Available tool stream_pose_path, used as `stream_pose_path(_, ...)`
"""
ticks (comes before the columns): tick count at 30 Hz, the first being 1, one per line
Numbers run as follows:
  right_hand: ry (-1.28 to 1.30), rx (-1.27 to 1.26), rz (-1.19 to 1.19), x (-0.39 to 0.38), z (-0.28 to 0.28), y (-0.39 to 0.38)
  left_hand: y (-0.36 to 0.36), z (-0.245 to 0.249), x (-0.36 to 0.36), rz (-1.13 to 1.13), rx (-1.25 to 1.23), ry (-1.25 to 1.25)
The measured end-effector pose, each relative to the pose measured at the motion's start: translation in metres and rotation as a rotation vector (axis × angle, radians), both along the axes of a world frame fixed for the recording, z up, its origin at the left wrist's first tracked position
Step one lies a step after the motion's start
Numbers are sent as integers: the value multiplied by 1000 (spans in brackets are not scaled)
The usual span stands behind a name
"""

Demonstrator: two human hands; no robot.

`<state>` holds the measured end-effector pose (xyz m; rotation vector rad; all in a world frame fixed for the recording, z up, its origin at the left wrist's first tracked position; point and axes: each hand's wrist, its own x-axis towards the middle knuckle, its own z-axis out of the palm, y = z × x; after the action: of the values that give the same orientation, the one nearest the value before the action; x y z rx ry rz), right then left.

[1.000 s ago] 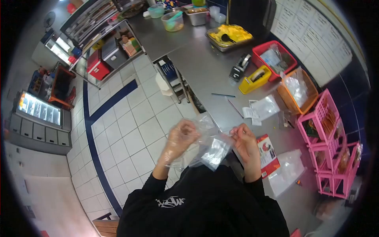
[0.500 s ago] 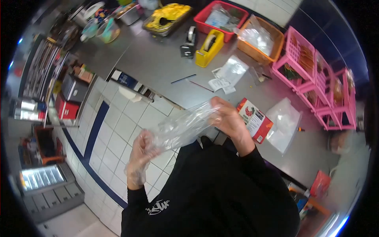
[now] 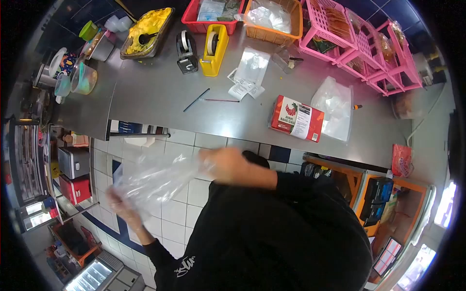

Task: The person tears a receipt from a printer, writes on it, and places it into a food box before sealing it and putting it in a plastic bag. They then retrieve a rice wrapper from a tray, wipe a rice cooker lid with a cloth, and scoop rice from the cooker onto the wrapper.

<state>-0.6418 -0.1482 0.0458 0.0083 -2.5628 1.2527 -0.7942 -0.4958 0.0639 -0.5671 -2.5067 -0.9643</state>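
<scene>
A crumpled clear plastic bag (image 3: 158, 182) stretches between my hands over the tiled floor, in front of the metal counter. My right hand (image 3: 224, 163), smeared by motion, is closed on its narrow gathered end. At the wider lower end, my left hand (image 3: 124, 207) grips the film; its fingers are blurred and partly behind the plastic. On the counter beyond my right hand lies a red and white box (image 3: 296, 119). Beside the box are flat clear plastic bags (image 3: 337, 109).
The metal counter (image 3: 160, 104) carries a yellow tape dispenser (image 3: 215, 51), a black tape dispenser (image 3: 186, 52), pens (image 3: 196, 99), paper slips (image 3: 245, 88) and a tray of yellow food (image 3: 145, 34). Pink baskets (image 3: 359, 48) and an orange basket (image 3: 274, 34) line the back.
Both hands have moved left in view with the plastic bag, and the left hand is lower. The view has turned, so the counter now lies more level. The bag looks spread wider.
</scene>
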Motion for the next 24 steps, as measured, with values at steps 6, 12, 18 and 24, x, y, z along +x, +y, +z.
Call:
stream_pose_path(6,167,-154,-595,-37,-14,60,82,1,21,69,-308,-663)
stream_pose_path(12,-94,-390,-394,-59,26,13,139,75,28,-481,-139,-200)
stream_pose_path(18,-189,374,-231,-91,46,16,128,22,-28,-408,-333,118)
stream_pose_path(24,940,419,-107,-94,136,6,32,71,-46,124,-241,384)
